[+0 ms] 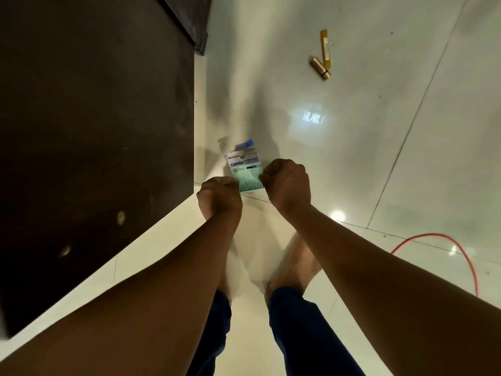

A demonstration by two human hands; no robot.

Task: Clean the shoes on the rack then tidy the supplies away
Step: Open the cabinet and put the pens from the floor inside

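Note:
A small white and green box (245, 172) printed "camlin" hangs above the floor between my two hands. My left hand (220, 198) grips its lower left edge with curled fingers. My right hand (288, 183) pinches its right side. Something blue (245, 145) sticks out of the box's open top. No shoes or rack are in sight.
A dark wooden cabinet front (95, 131) fills the left side. On the pale tiled floor (379, 158) lie a gold cylinder (320, 68) and a yellow stick (325, 48) at the upper right. A red cord (458, 256) curves at the right. My bare feet stand below.

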